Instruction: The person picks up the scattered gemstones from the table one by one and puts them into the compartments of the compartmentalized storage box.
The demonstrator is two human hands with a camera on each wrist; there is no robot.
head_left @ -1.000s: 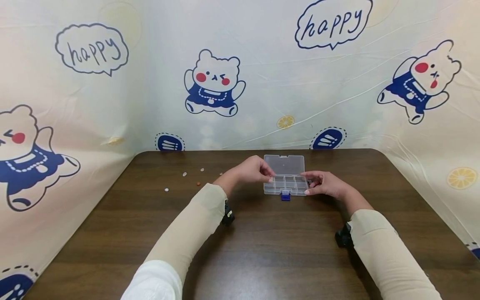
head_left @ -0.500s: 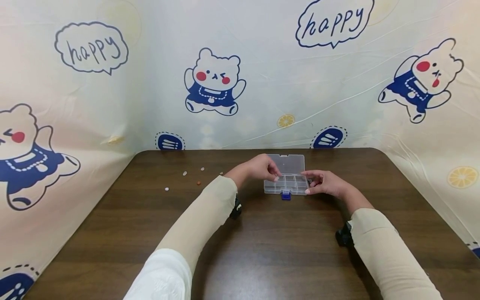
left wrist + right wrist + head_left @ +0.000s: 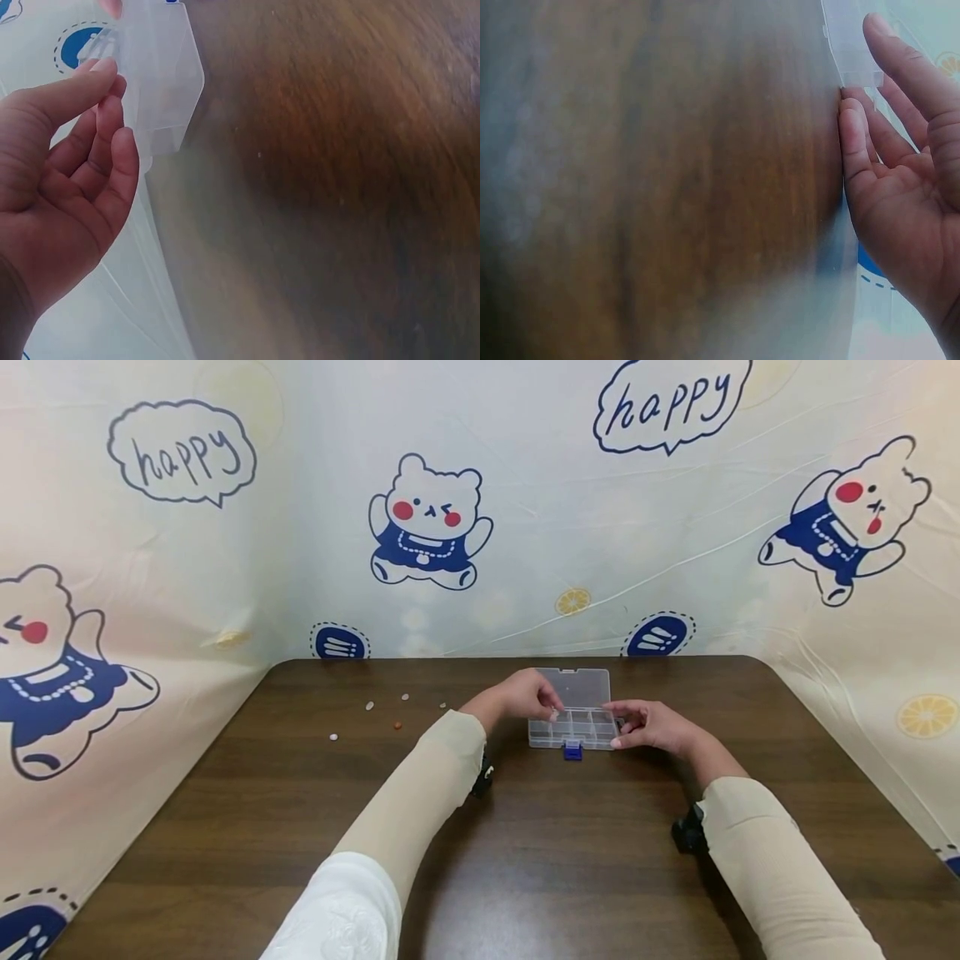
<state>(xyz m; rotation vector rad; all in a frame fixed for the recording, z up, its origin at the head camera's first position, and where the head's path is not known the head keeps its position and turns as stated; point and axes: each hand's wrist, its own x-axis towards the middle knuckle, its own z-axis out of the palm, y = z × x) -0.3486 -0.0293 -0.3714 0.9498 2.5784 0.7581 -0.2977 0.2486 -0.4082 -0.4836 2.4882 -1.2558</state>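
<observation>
A clear plastic compartment box (image 3: 581, 727) stands on the table with its lid (image 3: 573, 687) raised at the back and a blue latch (image 3: 573, 752) at the front. My left hand (image 3: 522, 695) is over its left compartments, thumb and forefinger pinched together, a tiny whitish piece (image 3: 554, 715) showing at the tips. In the left wrist view, the left hand (image 3: 71, 146) hides what lies between its fingertips. My right hand (image 3: 651, 725) holds the box's right end, thumb at the front corner and fingers at the back. The right wrist view shows this hand (image 3: 907, 150) beside the box's end (image 3: 855, 52).
Several small pebble-like pieces lie on the brown table (image 3: 525, 860) at left: whitish ones (image 3: 333, 737), (image 3: 370, 706) and a reddish-brown one (image 3: 397, 726). A printed cloth (image 3: 300, 527) hangs behind the table.
My left hand has moved right, from the box's left edge to over its left compartments, and stays there. The right hand and the box have kept their place.
</observation>
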